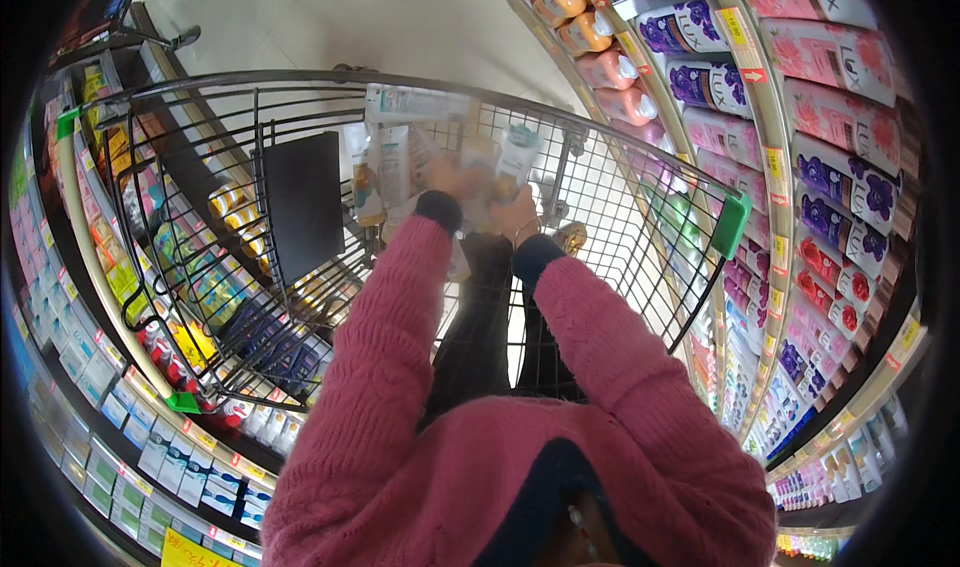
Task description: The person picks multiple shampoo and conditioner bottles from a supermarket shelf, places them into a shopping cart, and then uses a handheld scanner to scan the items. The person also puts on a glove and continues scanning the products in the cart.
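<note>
My right hand [516, 213] is closed around the lower part of a white bottle [517, 151] with a teal-green cap end, held over a wire shopping cart [622, 169]. Beside it, my left hand [454, 178] is motion-blurred among pale bottles, and its grip cannot be made out. A blurred whitish container [478, 151] shows between the two hands. Left of them, several white bottles stand or lean together, among them one with a golden print [366, 184] and a white tube [394, 166]. Another white pack [416, 104] lies across the cart's far side.
Shelves of Lux bottles [840, 106] rise close on the right, with orange pump bottles [589, 33] farther along. On the left, shelves hold boxed goods [176, 466]. A black panel [304, 207] hangs on the cart's left wire wall. Pale floor [360, 19] lies ahead.
</note>
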`<state>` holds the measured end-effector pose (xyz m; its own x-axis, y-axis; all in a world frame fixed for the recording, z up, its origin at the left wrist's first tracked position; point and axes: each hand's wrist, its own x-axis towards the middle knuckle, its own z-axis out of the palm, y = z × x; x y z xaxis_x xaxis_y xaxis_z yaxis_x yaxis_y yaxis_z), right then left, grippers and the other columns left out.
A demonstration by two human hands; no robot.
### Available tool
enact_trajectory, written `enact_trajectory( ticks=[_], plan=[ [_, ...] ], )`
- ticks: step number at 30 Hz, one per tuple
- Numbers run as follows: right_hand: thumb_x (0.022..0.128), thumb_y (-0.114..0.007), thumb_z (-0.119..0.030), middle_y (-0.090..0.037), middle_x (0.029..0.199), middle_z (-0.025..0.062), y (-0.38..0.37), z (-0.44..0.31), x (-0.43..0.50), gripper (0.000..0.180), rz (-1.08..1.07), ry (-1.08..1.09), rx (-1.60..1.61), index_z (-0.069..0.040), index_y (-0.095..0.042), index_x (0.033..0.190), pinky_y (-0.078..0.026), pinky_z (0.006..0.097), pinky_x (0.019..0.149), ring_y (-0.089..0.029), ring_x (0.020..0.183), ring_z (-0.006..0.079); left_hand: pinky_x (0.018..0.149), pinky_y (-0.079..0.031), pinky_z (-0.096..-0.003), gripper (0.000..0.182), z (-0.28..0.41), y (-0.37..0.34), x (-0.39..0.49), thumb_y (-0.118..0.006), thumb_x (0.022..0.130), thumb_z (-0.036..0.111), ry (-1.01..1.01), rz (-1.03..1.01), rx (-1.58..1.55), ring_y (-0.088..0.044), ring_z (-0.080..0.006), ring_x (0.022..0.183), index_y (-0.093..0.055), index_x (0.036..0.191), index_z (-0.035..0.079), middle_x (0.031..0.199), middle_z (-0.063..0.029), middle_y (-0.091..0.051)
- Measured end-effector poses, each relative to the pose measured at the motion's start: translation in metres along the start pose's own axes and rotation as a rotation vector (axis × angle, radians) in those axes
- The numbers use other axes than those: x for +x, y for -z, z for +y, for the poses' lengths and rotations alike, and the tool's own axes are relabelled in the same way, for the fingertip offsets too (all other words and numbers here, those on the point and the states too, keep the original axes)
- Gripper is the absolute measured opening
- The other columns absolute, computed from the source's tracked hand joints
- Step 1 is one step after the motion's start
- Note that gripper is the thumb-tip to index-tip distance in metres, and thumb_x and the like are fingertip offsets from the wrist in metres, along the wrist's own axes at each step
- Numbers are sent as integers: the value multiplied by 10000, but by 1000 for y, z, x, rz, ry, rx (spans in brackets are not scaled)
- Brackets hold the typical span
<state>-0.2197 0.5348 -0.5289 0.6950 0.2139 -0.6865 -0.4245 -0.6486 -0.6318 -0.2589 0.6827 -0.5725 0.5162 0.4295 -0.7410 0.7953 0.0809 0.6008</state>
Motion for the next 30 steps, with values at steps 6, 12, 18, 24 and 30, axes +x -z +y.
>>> enact_trajectory(
  ticks=[6,12,18,24,30],
  plan=[
    [671,-737,-38,-600,995,132,30,13,-22,525,-210,-243,676,27,-473,1119,-530,333,685,-622,844,225,704,-507,-310,535,10,-12,-21,-773,644,164,139,-256,18,-623,-187,817,-573,1111,-8,965,-111,-645],
    [645,-763,-55,-628,976,99,94,-9,-52,517,-371,-211,618,-7,-542,1111,-518,334,731,-615,872,203,730,-510,-316,423,59,3,-67,-750,673,53,-87,-605,42,-620,-157,857,-611,1073,50,963,-51,-658],
    [783,-722,-152,-605,1039,65,165,-44,-125,477,-482,-138,957,-50,-512,1198,-511,338,797,-605,908,175,735,-503,-284,305,158,29,-169,-738,743,40,-306,-252,-166,-625,-148,827,-604,1014,4,949,-58,-651],
    [904,-576,-271,-568,1158,79,225,-66,-198,434,-767,-93,1464,-57,-453,1261,-487,408,877,-585,1037,213,855,-467,-317,390,255,19,-291,-653,792,-20,-644,-188,-366,-559,-172,971,-489,1145,-4,1078,-97,-558],
    [942,-493,-254,-521,1235,136,312,-87,-249,456,-793,416,1719,-19,-378,1315,-377,449,1007,-536,1095,270,956,-391,-344,444,292,-76,-392,-555,842,9,-736,-288,-615,-493,-201,1055,-389,1253,14,1153,-87,-492]
  ],
)
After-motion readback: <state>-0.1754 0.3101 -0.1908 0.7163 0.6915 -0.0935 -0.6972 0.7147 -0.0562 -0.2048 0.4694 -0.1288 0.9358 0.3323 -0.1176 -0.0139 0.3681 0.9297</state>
